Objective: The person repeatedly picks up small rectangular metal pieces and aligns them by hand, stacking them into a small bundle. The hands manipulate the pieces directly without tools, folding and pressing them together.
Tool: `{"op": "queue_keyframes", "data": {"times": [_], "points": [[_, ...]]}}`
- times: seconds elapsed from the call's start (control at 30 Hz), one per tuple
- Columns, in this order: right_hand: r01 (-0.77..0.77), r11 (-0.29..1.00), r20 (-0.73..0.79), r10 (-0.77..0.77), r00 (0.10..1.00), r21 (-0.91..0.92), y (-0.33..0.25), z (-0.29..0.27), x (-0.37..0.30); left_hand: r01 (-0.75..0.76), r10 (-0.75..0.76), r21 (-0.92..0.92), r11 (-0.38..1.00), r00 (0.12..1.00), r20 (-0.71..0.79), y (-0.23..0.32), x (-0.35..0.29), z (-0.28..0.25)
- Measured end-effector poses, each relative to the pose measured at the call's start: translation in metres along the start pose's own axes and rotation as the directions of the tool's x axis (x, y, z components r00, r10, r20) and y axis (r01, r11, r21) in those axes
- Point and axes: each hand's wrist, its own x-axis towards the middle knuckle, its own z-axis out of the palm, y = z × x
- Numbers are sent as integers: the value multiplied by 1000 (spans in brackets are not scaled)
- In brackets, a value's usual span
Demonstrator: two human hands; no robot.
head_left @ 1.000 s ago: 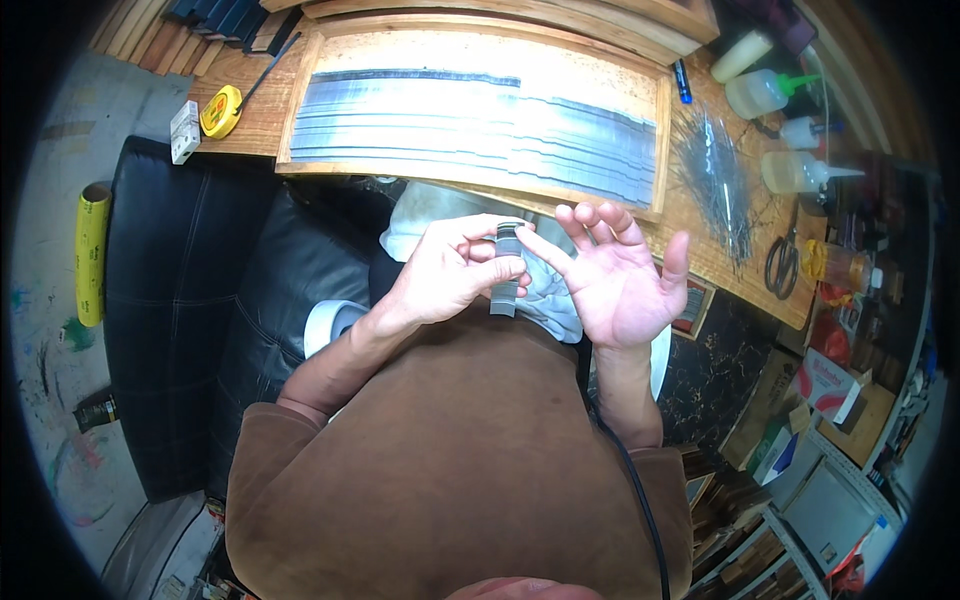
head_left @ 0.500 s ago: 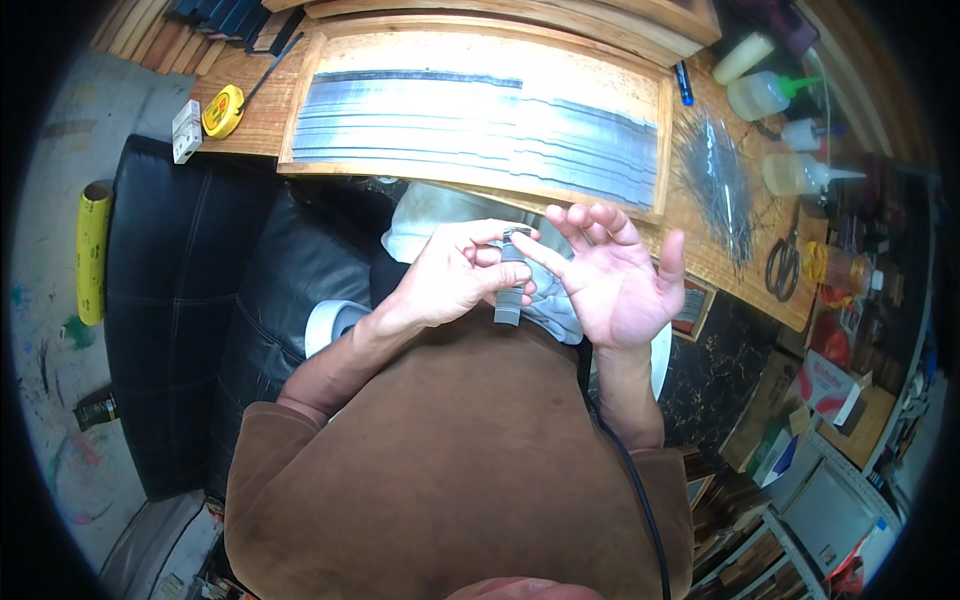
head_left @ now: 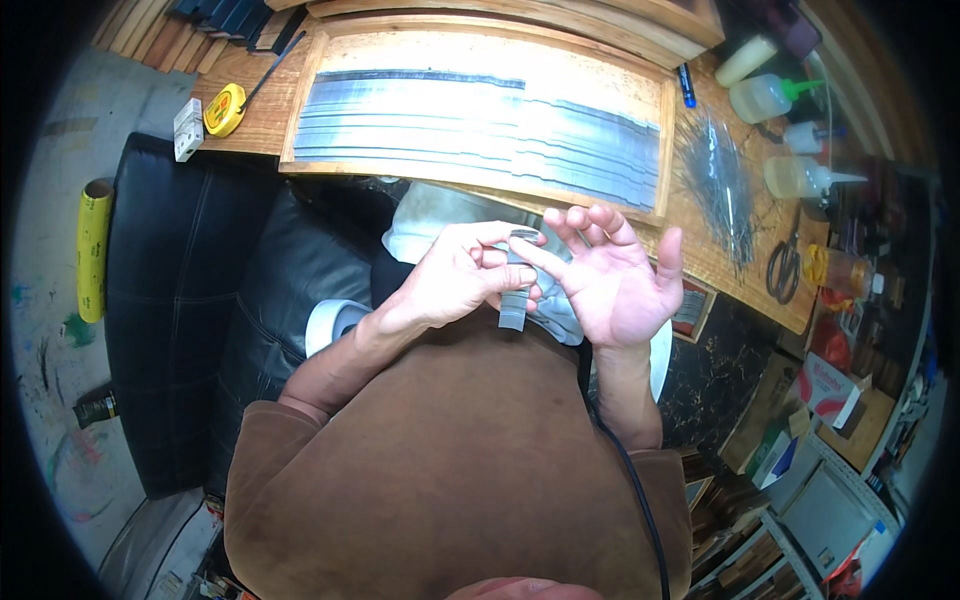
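Left hand (head_left: pixel 455 275) pinching the strip (head_left: pixel 512 312); right hand (head_left: pixel 622 300) spread beside it

The two hands meet in front of the brown shirt (head_left: pixel 460 440). Compared with one second ago, the strip's lower end sits slightly lower and to the right, and its upper end now lies more aslant; the right index fingertip has also shifted a little lower. The change is slight and suggests a small adjustment at the upper end, with the left-hand hold essentially kept. The strip lies between the hands, nearer the left, whose thumb crosses its front while the other fingers back it. The right palm faces up, fingers fanned and thumb apart; only the index reaches the upper end, and whether it presses there cannot be told. Beyond the hands is the tray (head_left: pixel 302 110) of grey strips (head_left: pixel 420 122); the wires (head_left: pixel 718 185) lie to its right.
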Motion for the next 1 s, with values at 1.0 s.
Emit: {"op": "queue_keyframes", "data": {"times": [1.0], "points": [[-375, 297, -407, -51, 912, -878, 47, -52, -10, 164, -181, 212, 963, 982, 60, -65, 35, -33]]}}
